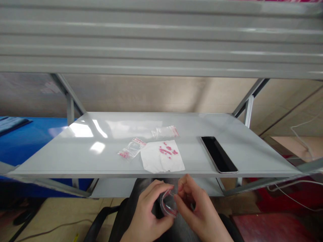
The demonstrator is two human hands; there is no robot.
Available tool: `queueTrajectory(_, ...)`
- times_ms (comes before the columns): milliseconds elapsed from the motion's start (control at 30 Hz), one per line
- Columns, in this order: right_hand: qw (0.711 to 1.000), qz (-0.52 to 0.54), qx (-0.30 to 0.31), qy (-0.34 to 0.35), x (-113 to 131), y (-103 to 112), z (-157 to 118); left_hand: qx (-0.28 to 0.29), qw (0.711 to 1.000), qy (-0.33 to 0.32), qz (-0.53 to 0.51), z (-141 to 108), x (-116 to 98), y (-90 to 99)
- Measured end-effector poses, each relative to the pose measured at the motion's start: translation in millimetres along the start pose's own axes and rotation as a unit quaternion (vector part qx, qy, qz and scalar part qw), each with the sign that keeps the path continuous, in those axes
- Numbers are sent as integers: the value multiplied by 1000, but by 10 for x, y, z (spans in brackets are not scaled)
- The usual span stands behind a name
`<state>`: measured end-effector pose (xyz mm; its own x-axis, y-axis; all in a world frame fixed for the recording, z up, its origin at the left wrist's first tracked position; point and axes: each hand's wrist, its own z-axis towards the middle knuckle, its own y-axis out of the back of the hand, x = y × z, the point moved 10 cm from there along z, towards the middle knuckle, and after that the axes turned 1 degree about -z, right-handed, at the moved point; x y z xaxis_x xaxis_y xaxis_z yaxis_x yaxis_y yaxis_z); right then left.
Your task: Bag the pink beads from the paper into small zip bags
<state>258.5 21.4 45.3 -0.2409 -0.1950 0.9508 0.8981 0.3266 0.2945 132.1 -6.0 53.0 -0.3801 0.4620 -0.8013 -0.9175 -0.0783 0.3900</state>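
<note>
Over my lap, just below the table's front edge, a small clear zip bag with a red-striped top is held between both hands. My left hand grips its left side, thumb below and fingers above, and the bag's mouth bulges apart. On the other side my right hand pinches the bag's edge with curled fingers. Pink beads lie loose on a white paper tissue ahead of my hands. Left of the tissue is another zip bag with several pink beads inside.
More clear zip bags lie behind the tissue. A black-screened phone rests on the right of the grey table. A ribbed grey panel hangs above, with metal struts at both sides. A blue surface stands at left.
</note>
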Motion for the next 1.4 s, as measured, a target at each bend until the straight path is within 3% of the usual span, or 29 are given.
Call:
queueTrajectory(67, 997, -38, 3, 74, 211, 78, -21, 33, 989, 67, -125, -16, 173, -82)
queueTrajectory(200, 969, -140, 99, 177, 539, -5, -66, 107, 915, 160, -356, -112, 381, -330)
queueTrajectory(267, 956, -155, 140, 205, 616, -80, -67, 125, 888, 193, -398, -152, 433, -404)
queueTrajectory(333, 949, -153, 171, 218, 636, -153, -60, 136, 880, 212, -403, -163, 448, -431)
queueTrajectory(733, 954, -164, 197, 157, 517, -213, -26, 184, 861, 222, -419, -107, 392, -438)
queueTrajectory(900, 947, -189, 191, 174, 532, -247, -22, 149, 886, 198, -391, -99, 440, -384)
queueTrajectory(1133, 944, -218, 161, 190, 559, -223, -17, 115, 874, 188, -434, -98, 477, -344)
queueTrajectory(1400, 947, -198, 132, 215, 618, -210, 3, 71, 909, 180, -369, -58, 457, -193)
